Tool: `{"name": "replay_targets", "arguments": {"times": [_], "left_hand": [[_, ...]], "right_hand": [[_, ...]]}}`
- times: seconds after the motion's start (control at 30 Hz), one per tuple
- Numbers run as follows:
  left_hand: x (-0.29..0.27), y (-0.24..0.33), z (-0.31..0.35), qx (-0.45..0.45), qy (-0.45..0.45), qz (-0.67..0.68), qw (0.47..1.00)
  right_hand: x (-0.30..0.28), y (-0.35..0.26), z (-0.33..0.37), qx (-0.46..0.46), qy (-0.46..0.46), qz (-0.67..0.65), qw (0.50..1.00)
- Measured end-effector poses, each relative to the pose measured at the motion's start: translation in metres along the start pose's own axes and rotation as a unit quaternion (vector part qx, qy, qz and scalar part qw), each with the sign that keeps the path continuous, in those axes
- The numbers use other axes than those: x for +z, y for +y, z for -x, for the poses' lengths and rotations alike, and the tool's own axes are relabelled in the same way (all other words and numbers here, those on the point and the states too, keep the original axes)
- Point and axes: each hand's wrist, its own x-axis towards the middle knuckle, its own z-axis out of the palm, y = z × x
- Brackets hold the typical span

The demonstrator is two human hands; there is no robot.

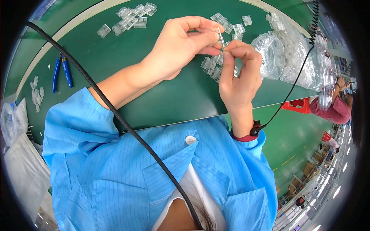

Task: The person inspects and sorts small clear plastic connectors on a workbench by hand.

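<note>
Left hand (pixel 177 44): pinching a clear piece (pixel 221 37), upper centre.
Right hand (pixel 243 71): pinching its lower end.
Clear piece: could slip among nearby parts (pixel 208 65) under uneven pressure.

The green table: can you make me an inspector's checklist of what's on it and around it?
Surface: flat green tabletop.
Job's things: thin clear plastic piece, seen edge-on; small clear plastic blocks in loose clusters.
Clutter: blue-handled pliers at left; clear plastic bags at right.
Hands: bare left hand and bare right hand, both pinching the thin piece.
Cables: thick black cable crosses the view; coiled black cord runs to the dark red wristband.
Surroundings: green floor, red plastic stool, another person in dark red.
</note>
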Motion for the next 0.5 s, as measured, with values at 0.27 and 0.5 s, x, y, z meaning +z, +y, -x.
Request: {"name": "replay_targets", "arguments": {"times": [0.27,0.5], "left_hand": [[0.001,0.006,-0.001,-0.059,-0.028,0.13,0.989],[-0.009,0.003,-0.003,-0.073,-0.05,0.126,0.988]], "right_hand": [[-0.001,0.0,-0.003,0.048,0.004,0.003,0.999],[-0.03,0.005,-0.018,0.098,0.03,0.034,0.994]]}}
